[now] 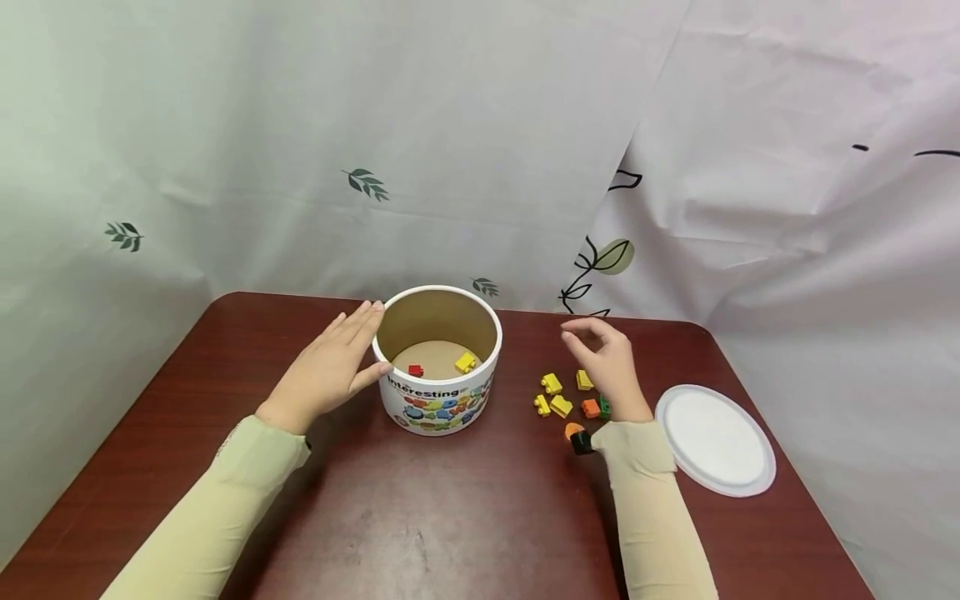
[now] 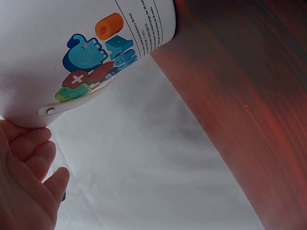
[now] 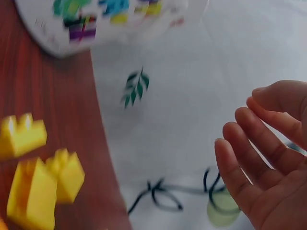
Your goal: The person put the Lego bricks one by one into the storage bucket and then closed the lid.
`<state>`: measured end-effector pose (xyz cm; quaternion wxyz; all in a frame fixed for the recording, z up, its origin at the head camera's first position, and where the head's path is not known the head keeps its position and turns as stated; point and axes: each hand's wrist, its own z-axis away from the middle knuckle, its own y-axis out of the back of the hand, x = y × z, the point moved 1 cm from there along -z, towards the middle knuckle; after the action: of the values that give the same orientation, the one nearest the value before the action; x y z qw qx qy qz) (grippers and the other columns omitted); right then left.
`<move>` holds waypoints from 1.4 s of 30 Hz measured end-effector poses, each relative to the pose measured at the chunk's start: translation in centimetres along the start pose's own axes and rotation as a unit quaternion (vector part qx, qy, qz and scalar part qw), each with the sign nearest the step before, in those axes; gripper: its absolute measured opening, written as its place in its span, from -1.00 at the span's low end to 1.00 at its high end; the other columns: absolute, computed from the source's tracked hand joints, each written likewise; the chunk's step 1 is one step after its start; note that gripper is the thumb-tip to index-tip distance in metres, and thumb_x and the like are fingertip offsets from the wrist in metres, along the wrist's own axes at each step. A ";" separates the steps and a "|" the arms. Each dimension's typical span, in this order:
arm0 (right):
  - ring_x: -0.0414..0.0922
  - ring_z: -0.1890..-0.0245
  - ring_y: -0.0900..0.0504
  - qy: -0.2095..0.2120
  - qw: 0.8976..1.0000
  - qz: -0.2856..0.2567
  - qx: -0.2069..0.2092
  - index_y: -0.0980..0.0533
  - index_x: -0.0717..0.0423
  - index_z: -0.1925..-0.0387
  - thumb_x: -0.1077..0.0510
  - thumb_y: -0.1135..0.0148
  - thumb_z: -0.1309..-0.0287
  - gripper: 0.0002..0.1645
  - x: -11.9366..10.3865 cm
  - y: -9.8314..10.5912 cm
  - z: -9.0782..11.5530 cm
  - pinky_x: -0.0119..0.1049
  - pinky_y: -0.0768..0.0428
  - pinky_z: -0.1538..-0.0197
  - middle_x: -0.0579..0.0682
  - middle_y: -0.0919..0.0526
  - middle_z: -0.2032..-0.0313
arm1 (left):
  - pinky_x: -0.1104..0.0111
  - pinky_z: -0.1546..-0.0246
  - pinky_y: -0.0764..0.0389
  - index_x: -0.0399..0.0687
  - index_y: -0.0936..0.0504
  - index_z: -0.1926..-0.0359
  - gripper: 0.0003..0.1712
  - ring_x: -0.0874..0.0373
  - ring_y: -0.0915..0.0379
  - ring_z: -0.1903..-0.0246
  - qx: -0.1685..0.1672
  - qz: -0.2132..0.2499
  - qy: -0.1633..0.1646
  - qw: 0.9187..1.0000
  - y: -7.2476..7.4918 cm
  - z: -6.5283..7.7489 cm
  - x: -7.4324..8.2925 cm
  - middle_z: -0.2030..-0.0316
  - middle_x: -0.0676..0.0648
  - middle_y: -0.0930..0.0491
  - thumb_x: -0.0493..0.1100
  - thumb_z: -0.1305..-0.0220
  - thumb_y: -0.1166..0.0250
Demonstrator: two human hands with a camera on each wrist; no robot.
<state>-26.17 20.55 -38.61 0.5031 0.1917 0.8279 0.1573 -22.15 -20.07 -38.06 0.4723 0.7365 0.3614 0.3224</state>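
Note:
A white round tub [image 1: 438,408] printed with colourful shapes stands upright on the table, its top uncovered. Inside, a red block [image 1: 416,371] and a yellow block [image 1: 465,362] lie on the bottom. My left hand [image 1: 330,362] rests against the tub's left rim, fingers straight and thumb spread toward the front. My right hand [image 1: 609,367] hovers to the right of the tub, over a group of small blocks, with thumb and index fingertips close together and nothing between them. Yellow blocks [image 3: 33,191] show below it in the right wrist view.
Loose yellow blocks [image 1: 552,383], an orange-red block [image 1: 591,408] and a green block [image 1: 604,407], partly hidden by the right hand, lie on the dark red table [image 1: 420,533]. Nearer are an orange piece [image 1: 573,430] and a black cube [image 1: 581,442]. A white lid [image 1: 716,437] lies at right.

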 end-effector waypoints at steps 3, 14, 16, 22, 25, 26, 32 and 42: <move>-0.15 0.22 -0.63 -0.021 0.999 0.045 0.006 -0.69 0.15 0.05 0.11 -0.33 -0.34 -0.75 1.4 1.1 0.4 -0.38 -0.60 0.21 0.07 -0.73 0.09 | -0.02 -0.54 0.00 -0.38 -0.09 -0.54 -0.01 -0.19 0.02 -0.53 -0.001 0.003 0.001 1.000 0.0 -0.1 0.0 -0.52 -0.30 -0.14 0.18 -0.41 -0.24; 0.15 0.05 -0.65 -0.123 0.981 0.136 -0.057 -0.61 0.25 -0.08 0.14 -0.30 -0.36 -0.65 6.0 3.7 1.3 0.13 -0.63 -0.10 0.21 -0.68 0.03 | 0.02 -0.56 0.03 -0.37 -0.08 -0.54 -0.02 -0.17 0.03 -0.53 -0.001 0.007 0.004 1.000 -0.1 0.0 0.0 -0.52 -0.30 -0.13 0.20 -0.44 -0.20; 0.18 0.03 -0.65 -0.133 0.976 0.153 -0.075 -0.60 0.26 -0.10 0.15 -0.31 -0.35 -0.63 6.5 4.0 1.4 0.16 -0.62 -0.11 0.25 -0.68 0.02 | 0.02 -0.55 0.03 -0.38 -0.08 -0.54 -0.03 -0.17 0.03 -0.53 -0.001 0.009 0.004 1.000 -0.1 0.1 0.1 -0.52 -0.30 -0.13 0.21 -0.45 -0.19; 0.24 -0.03 -0.63 -0.151 0.962 0.185 -0.131 -0.56 0.30 -0.15 0.18 -0.31 -0.34 -0.58 7.4 4.5 1.7 0.18 -0.61 -0.11 0.33 -0.65 -0.03 | -0.03 -0.54 -0.02 -0.39 -0.09 -0.53 -0.04 -0.18 0.01 -0.53 0.003 0.010 0.001 1.000 0.0 0.1 0.2 -0.51 -0.31 -0.14 0.24 -0.47 -0.13; 0.24 -0.02 -0.64 -0.153 0.959 0.189 -0.148 -0.56 0.33 -0.14 0.20 -0.31 -0.33 -0.58 7.8 4.7 1.7 0.16 -0.64 -0.08 0.35 -0.65 -0.01 | -0.02 -0.54 -0.02 -0.39 -0.09 -0.53 -0.04 -0.17 0.02 -0.53 0.003 0.008 0.002 1.000 0.0 0.1 0.2 -0.51 -0.31 -0.13 0.23 -0.48 -0.14; 0.24 -0.01 -0.65 -0.155 0.957 0.191 -0.152 -0.56 0.34 -0.14 0.20 -0.32 -0.33 -0.58 7.9 4.7 1.7 0.15 -0.65 -0.06 0.35 -0.66 0.00 | -0.01 -0.54 -0.01 -0.39 -0.08 -0.54 -0.04 -0.16 0.03 -0.53 0.002 0.008 0.003 1.000 0.1 0.1 0.2 -0.52 -0.31 -0.13 0.22 -0.47 -0.15; 0.21 0.05 -0.67 -0.166 0.951 0.196 -0.172 -0.56 0.36 -0.12 0.15 -0.36 -0.31 -0.54 8.3 5.1 1.7 0.09 -0.69 0.00 0.33 -0.67 0.05 | -0.02 -0.54 0.01 -0.39 -0.06 -0.54 -0.04 -0.17 0.06 -0.54 -0.008 0.013 0.011 1.000 0.2 0.0 0.4 -0.52 -0.31 -0.11 0.12 -0.43 -0.24; 0.19 0.06 -0.67 -0.164 0.950 0.191 -0.185 -0.57 0.39 -0.09 0.15 -0.41 -0.25 -0.52 8.9 5.1 1.5 0.10 -0.68 -0.04 0.31 -0.68 0.07 | -0.02 -0.54 0.01 -0.40 -0.06 -0.54 -0.04 -0.17 0.06 -0.54 -0.008 0.016 0.013 1.000 0.1 0.0 0.4 -0.52 -0.32 -0.11 0.11 -0.44 -0.25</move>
<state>-27.72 29.38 -43.84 0.6193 0.2731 0.6377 0.3677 -21.89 -19.82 -37.94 0.4686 0.7341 0.3530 0.3419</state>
